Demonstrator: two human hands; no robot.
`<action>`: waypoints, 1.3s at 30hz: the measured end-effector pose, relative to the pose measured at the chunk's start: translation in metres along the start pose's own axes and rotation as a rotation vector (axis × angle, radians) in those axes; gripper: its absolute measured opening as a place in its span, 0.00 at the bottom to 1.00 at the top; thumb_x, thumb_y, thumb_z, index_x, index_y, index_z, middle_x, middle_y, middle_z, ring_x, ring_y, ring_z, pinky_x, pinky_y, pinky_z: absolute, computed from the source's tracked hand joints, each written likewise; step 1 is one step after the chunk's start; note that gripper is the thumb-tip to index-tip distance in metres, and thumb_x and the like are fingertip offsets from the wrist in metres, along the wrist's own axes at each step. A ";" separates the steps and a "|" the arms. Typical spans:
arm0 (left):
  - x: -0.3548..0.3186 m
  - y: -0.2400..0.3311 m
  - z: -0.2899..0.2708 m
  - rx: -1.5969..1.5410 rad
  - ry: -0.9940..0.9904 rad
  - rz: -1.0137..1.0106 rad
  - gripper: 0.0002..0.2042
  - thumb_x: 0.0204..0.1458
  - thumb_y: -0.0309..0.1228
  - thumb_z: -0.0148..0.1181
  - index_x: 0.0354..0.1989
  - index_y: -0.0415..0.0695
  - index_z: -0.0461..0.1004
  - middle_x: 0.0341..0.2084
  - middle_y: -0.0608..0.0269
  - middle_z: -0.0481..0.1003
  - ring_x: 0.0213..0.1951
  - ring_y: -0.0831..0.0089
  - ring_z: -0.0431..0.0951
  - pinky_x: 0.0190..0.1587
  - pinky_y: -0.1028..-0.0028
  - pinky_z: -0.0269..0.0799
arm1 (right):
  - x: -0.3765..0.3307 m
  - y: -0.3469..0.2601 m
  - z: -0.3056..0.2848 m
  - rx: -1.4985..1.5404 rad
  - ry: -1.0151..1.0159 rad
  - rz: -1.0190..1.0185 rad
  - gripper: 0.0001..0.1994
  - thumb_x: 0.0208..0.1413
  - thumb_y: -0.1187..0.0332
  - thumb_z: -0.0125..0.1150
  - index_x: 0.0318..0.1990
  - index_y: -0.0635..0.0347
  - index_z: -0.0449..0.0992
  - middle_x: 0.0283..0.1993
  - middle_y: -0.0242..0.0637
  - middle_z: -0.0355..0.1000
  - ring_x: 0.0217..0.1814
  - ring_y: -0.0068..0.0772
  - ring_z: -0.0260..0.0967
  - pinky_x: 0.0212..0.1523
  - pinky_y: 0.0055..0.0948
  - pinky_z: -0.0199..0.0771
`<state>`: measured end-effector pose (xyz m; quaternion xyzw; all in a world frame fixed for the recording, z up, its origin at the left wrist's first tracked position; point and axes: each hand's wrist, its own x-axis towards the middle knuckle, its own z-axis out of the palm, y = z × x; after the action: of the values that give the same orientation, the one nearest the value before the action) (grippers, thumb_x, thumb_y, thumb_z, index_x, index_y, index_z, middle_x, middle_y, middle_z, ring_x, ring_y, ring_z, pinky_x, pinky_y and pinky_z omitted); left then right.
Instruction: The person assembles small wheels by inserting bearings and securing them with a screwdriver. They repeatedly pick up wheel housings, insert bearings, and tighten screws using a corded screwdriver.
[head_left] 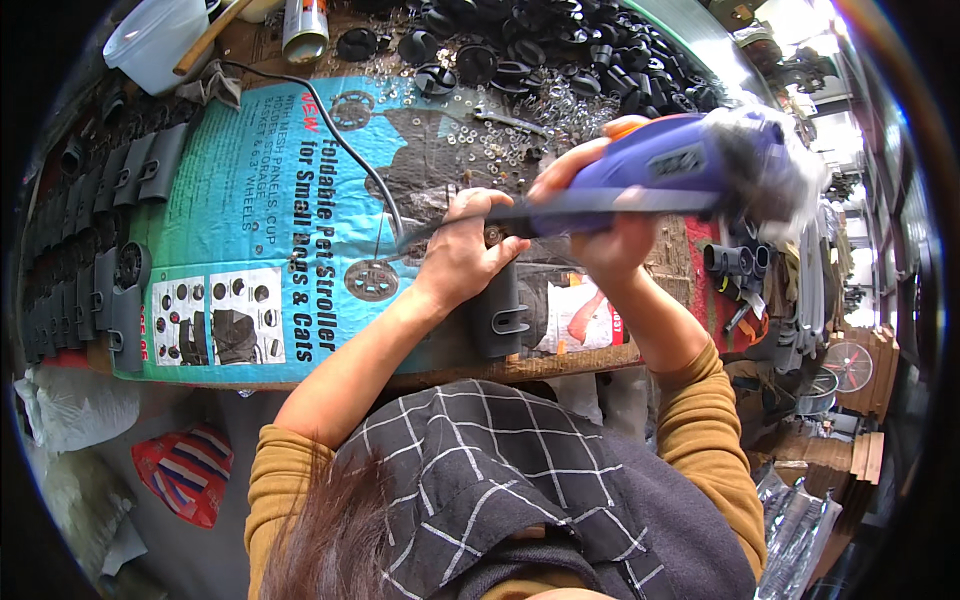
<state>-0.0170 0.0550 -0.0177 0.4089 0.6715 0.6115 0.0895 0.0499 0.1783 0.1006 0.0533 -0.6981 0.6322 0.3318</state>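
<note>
My right hand (615, 235) is wrapped round a blue corded electric drill (655, 160), held level above the table. The drill's rear end, at the right, looks covered in clear plastic and is smeared by motion. My left hand (465, 250) grips the upper end of a dark grey moulded plastic part (498, 315), which lies near the table's front edge with a clip-shaped cutout towards me. The drill's narrow end is close to my left fingers; whether it touches the part is hidden. A black cord (345, 140) runs across the table towards my hands.
Rows of similar grey parts (125, 180) line the left. Black plastic knobs (520, 50) are heaped at the back, with loose washers (490, 135) and a wrench (510, 122) before them. A spray can (305, 30) and white tub (155, 45) stand back left; printed cardboard (240, 230) covers the table.
</note>
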 end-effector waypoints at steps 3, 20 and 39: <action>-0.003 0.002 0.000 -0.039 -0.052 -0.139 0.23 0.46 0.37 0.69 0.48 0.40 0.71 0.41 0.52 0.73 0.45 0.57 0.74 0.49 0.65 0.70 | 0.010 0.007 -0.047 -0.052 0.262 0.127 0.17 0.58 0.60 0.61 0.45 0.62 0.64 0.28 0.38 0.73 0.25 0.30 0.72 0.27 0.27 0.74; 0.075 0.059 0.071 -0.066 0.122 0.124 0.21 0.60 0.38 0.56 0.57 0.38 0.64 0.56 0.46 0.60 0.60 0.55 0.58 0.62 0.59 0.53 | -0.075 0.003 -0.089 0.036 0.163 0.708 0.29 0.54 0.58 0.69 0.57 0.67 0.66 0.50 0.41 0.71 0.52 0.27 0.69 0.56 0.29 0.68; 0.061 0.028 -0.001 0.130 0.133 0.067 0.23 0.62 0.46 0.51 0.54 0.38 0.63 0.54 0.52 0.59 0.51 0.68 0.66 0.42 0.73 0.74 | 0.044 0.146 -0.518 -1.132 0.739 0.571 0.40 0.55 0.29 0.43 0.60 0.55 0.71 0.59 0.48 0.70 0.64 0.44 0.64 0.64 0.38 0.58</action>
<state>-0.0451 0.0919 0.0307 0.3946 0.7001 0.5950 -0.0025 0.1489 0.6977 -0.0097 -0.5270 -0.7470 0.2132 0.3447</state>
